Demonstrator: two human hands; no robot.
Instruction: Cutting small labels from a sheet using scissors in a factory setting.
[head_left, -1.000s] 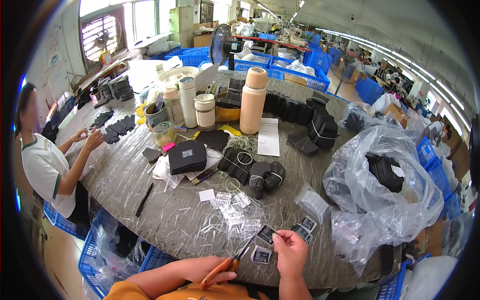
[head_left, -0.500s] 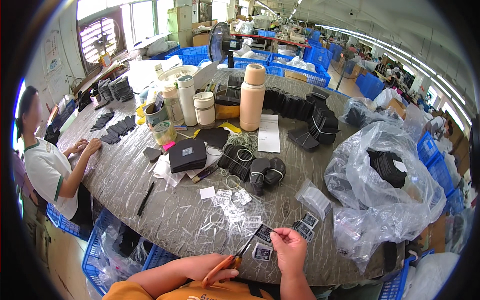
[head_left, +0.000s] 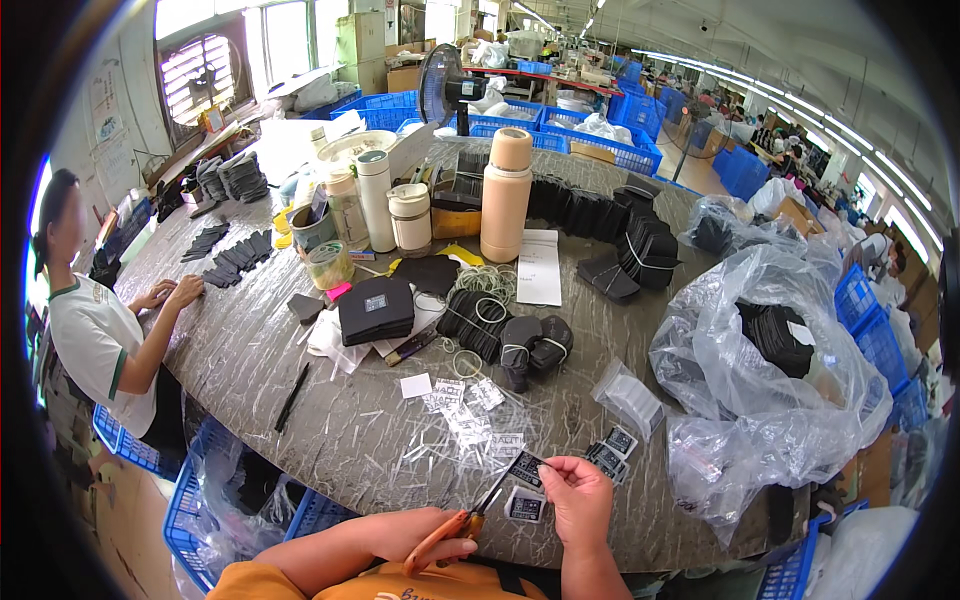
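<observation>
Scissors [head_left: 470, 522] with orange handles sit gripped in the left hand [head_left: 440, 545], blades at a small dark label [head_left: 527, 466] pinched by the right hand [head_left: 577, 497]; a few cut labels [head_left: 612, 450] lie just beyond on the tabletop [head_left: 300, 420], bagged black pieces [head_left: 780, 335] farther off

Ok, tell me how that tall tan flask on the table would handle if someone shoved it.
The tall tan flask stands upright and is narrow for its height, so a high shove would probably tip it. Its round body would likely roll once down. It looks rigid, and probably heavier than the plastic bag nearby.
</observation>
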